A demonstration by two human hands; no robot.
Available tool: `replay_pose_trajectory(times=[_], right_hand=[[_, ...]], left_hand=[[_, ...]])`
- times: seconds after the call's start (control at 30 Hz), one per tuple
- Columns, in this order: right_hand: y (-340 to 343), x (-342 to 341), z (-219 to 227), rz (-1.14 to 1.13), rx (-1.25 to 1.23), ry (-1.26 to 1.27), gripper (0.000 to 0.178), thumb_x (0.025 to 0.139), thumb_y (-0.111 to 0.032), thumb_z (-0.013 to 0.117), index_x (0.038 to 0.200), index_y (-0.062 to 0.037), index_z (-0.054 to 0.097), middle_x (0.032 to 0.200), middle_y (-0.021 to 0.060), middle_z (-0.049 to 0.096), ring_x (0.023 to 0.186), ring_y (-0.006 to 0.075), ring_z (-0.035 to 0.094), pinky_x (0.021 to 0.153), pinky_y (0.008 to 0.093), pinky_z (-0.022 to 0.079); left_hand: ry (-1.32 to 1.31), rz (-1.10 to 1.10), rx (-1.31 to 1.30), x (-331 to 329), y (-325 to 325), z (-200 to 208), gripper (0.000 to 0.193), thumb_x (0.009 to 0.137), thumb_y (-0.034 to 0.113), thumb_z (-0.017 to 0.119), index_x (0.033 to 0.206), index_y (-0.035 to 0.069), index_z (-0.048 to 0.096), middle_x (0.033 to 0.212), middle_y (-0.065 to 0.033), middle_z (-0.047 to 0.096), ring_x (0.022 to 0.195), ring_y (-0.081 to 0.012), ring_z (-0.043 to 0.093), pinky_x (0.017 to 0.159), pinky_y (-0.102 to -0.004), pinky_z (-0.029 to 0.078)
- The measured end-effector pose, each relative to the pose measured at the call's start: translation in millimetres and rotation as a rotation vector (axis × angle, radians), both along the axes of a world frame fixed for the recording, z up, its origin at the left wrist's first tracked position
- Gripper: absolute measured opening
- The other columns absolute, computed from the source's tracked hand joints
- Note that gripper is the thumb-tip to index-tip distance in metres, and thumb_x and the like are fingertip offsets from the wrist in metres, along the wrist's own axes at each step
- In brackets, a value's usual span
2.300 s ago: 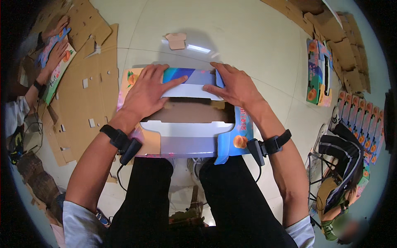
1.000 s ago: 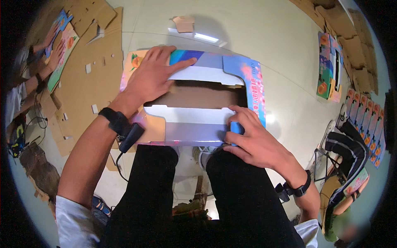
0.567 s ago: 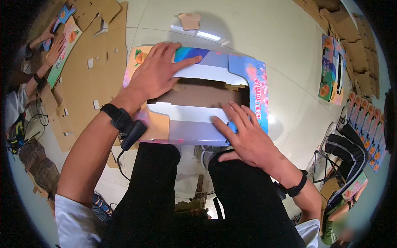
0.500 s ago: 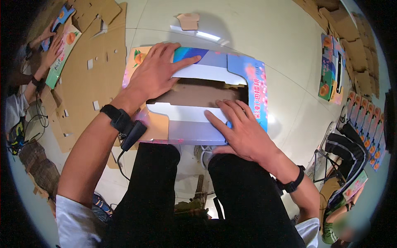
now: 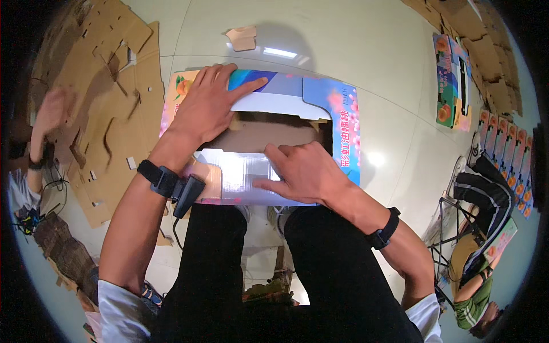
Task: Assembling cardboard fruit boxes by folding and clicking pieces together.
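Observation:
A colourful cardboard box (image 5: 320,86) with blossom and peach prints lies across the space just above my knees. Its top has a wide opening in the middle, with brown cardboard inside. My left hand (image 5: 209,106) rests on the box's far left part, fingers over the far edge and thumb stretched along the top. On the near top flap (image 5: 229,171), which shines in the light, lies my right hand (image 5: 303,171). Its index finger is bent by the opening's near edge, and the thumb stands apart. The other fingertips of that hand are hidden.
Flattened brown cardboard (image 5: 123,137) covers the floor at left, with another person's blurred hand (image 5: 54,111) over it. A similar printed box (image 5: 452,83) stands at right, near several peach-printed boxes (image 5: 506,154) in a row. A small cardboard scrap (image 5: 242,39) lies ahead.
My right hand has slid left along the near flap, its fingers now bent. My left hand keeps its place on the box. At left, the other person's printed cardboard has gone from view.

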State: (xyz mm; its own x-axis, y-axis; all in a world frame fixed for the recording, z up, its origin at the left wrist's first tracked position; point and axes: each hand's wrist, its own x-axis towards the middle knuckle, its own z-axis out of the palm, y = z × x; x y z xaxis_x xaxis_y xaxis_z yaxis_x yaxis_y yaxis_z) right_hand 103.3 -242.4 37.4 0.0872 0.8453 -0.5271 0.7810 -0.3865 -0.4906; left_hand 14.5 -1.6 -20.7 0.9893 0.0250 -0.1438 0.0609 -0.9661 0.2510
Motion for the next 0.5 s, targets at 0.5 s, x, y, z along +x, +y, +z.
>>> replay_pose_trajectory(times=[0.5], right_hand=[[-67.9, 40.3, -5.2, -0.3, 0.195, -0.138, 0.105, 0.074, -0.036, 0.089, 0.168, -0.0235, 0.043, 0.119, 0.0253, 0.056, 0.115, 0.0457, 0.059, 0.1, 0.0541, 0.051]], left_hand=[[-0.346, 0.472, -0.578, -26.6, 29.5, -24.4, 0.044, 0.107, 0.017, 0.06, 0.151, 0.015, 0.062, 0.152, -0.0194, 0.053, 0.143, -0.0403, 0.05, 0.122, -0.0444, 0.039]])
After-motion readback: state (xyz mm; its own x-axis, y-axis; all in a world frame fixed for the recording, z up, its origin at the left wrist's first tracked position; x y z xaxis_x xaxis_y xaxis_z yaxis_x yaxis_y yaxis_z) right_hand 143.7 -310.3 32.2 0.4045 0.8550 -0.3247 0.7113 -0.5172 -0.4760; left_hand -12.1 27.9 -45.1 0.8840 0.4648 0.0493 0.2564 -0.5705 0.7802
